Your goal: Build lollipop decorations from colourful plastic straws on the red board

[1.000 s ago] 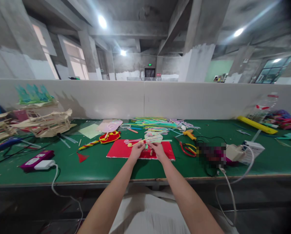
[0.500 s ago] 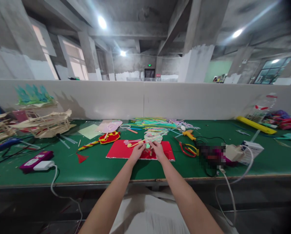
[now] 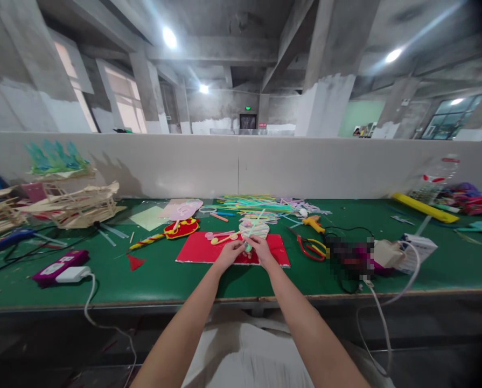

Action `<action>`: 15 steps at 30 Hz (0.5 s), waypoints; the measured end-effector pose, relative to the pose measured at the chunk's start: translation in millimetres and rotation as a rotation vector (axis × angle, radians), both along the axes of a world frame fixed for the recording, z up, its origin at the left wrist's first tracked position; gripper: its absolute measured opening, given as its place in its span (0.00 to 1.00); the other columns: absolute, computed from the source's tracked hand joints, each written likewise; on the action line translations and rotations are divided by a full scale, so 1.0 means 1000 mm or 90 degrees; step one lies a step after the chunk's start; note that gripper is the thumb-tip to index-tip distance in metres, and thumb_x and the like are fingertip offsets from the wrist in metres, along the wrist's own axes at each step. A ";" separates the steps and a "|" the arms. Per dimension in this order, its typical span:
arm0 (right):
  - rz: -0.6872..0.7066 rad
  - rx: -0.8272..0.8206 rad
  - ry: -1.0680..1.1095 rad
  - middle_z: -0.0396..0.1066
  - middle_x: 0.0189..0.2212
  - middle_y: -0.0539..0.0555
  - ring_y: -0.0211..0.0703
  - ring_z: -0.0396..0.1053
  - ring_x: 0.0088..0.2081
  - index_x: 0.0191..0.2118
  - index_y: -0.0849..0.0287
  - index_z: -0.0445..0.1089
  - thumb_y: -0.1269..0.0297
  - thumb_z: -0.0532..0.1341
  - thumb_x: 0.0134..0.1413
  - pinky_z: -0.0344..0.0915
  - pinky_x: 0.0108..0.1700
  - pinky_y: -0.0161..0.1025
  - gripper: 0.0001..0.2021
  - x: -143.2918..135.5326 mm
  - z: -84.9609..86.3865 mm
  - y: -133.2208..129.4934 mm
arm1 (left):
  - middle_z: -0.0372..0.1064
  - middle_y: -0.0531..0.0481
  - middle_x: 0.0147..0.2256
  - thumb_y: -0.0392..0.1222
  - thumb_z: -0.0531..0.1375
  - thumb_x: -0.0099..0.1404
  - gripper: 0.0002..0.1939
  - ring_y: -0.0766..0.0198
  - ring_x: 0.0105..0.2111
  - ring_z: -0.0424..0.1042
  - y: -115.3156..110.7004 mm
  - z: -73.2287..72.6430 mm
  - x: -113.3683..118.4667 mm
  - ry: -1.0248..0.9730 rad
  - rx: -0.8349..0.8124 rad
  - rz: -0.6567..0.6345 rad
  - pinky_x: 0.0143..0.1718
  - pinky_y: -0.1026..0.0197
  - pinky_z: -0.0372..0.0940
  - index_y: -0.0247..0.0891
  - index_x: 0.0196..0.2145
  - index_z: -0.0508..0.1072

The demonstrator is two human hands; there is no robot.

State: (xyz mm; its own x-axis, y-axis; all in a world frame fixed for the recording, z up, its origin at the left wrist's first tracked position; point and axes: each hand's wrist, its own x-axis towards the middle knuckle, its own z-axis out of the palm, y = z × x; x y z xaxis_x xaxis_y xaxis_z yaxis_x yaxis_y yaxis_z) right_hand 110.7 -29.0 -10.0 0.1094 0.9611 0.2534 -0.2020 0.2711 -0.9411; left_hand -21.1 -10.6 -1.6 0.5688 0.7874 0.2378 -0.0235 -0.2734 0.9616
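Toward the table's back left corner stands a wooden stick model (image 3: pixel 75 206), with a purple power strip (image 3: pixel 61 267) nearer the front edge. A red-and-yellow tasselled ornament (image 3: pixel 181 228) lies to its right. Then comes a red board (image 3: pixel 192 251), short of the front edge's middle, bearing a yellow coiled piece (image 3: pixel 223 240). Over the board, the left hand (image 3: pixel 227 255) has its grip closed, fingertips pinching the coiled lower end of a pale green strip (image 3: pixel 257 222), which slants toward the back edge; the right hand (image 3: pixel 262 251) pinches the strip likewise, its grip closed. Loose straws (image 3: pixel 251 203) line the back edge. Farther right lie red-handled pliers (image 3: pixel 306 249) and, toward the back right corner, a yellow tube (image 3: pixel 425 208).
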 end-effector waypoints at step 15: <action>0.002 -0.048 0.018 0.60 0.13 0.44 0.33 0.57 0.11 0.23 0.59 0.64 0.51 0.61 0.35 0.54 0.12 0.32 0.15 -0.001 -0.002 0.000 | 0.69 0.50 0.20 0.52 0.58 0.48 0.16 0.64 0.24 0.69 0.004 -0.008 0.001 -0.026 -0.046 0.039 0.31 0.61 0.63 0.34 0.22 0.65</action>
State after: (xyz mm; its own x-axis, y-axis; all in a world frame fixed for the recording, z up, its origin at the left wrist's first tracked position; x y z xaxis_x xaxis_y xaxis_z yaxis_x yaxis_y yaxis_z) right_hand 109.3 -29.2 -12.3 0.1126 0.9777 0.1773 -0.2293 0.1992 -0.9528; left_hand -20.5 -6.3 -10.0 0.5099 0.8363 0.2015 -0.0487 -0.2058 0.9774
